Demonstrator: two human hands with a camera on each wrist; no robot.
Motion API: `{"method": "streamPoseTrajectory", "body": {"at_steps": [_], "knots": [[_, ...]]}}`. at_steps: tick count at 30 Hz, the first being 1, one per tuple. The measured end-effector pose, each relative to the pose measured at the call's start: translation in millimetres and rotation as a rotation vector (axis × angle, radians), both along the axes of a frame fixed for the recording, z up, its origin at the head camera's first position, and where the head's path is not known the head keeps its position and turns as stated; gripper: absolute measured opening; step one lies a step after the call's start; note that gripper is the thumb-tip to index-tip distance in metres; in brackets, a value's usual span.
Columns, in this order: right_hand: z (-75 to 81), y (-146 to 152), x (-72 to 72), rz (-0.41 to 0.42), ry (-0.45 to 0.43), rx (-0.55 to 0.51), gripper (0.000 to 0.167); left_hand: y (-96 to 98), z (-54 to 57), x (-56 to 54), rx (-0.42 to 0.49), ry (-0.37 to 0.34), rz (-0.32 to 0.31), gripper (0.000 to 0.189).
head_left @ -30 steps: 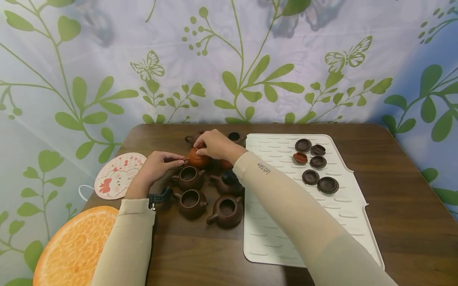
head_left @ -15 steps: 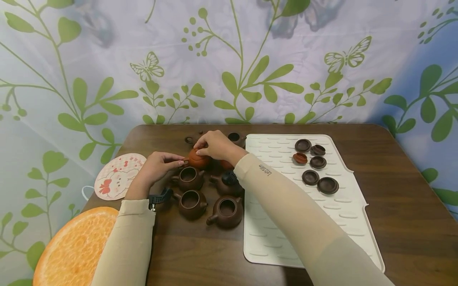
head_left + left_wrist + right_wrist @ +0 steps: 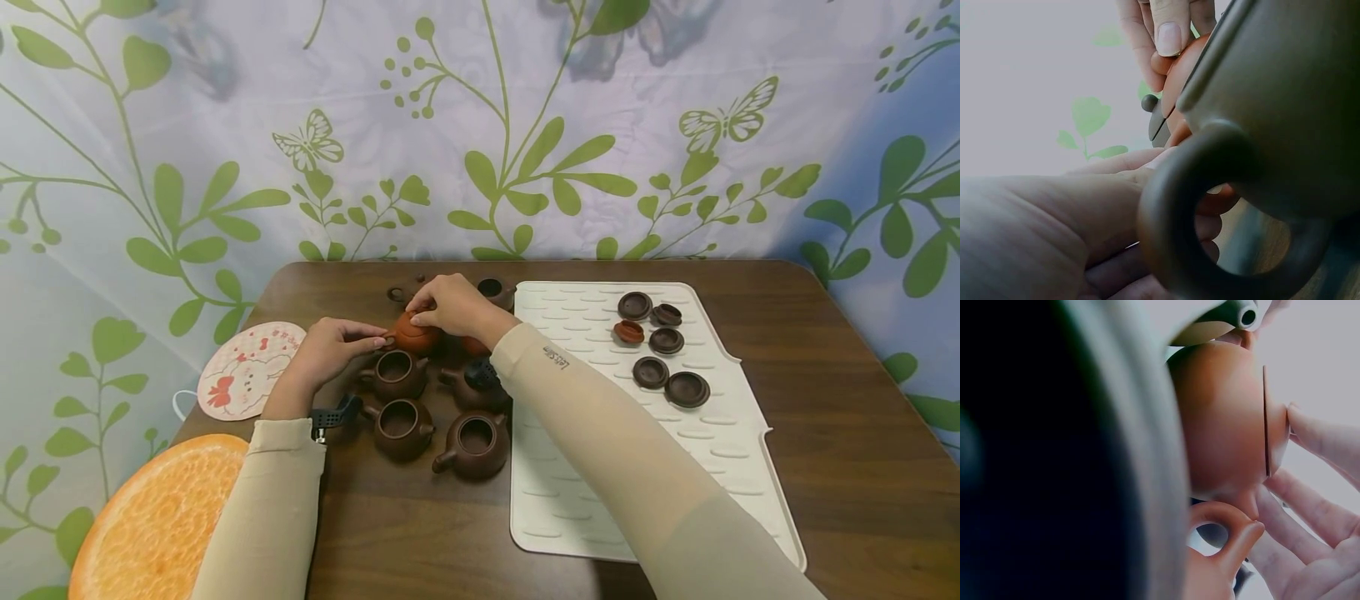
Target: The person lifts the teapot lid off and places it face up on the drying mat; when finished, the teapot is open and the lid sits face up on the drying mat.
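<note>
At the table's [image 3: 825,392] left edge, an orange-slice cushion [image 3: 150,517] and a round patterned fan [image 3: 251,367] overhang the rim. The left hand [image 3: 330,350] sits just right of the fan, fingers curled, tips pinching the handle side of the orange teapot [image 3: 416,335]. That pot stands at the back of a tight cluster of brown teapots [image 3: 397,375], which crowd it at six o'clock. The right hand [image 3: 450,304] comes over from three o'clock, fingers pinching the lid knob on top. Right of the cluster lies the white mat [image 3: 592,500], its near half bare, loose lids [image 3: 660,350] gathered toward twelve o'clock.
</note>
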State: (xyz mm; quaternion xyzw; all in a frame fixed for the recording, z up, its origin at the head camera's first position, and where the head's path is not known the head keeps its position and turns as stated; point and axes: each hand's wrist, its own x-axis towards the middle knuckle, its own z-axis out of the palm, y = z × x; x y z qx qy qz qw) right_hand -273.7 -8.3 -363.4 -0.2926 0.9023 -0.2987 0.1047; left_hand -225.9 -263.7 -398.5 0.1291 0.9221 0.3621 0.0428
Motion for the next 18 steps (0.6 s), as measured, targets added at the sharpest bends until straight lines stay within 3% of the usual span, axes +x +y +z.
{"method": "streamPoseTrajectory", "body": {"at_steps": [10, 18], "knots": [[1.4, 0.3, 1.6, 0.005, -0.006, -0.015, 0.027, 0.8, 2.1, 0.6, 0.019, 0.001, 0.020, 0.024], [1.8, 1.6, 1.5, 0.030, 0.007, -0.035, 0.025, 0.4, 2.3, 0.8, 0.012, 0.018, 0.002, 0.025]]}}
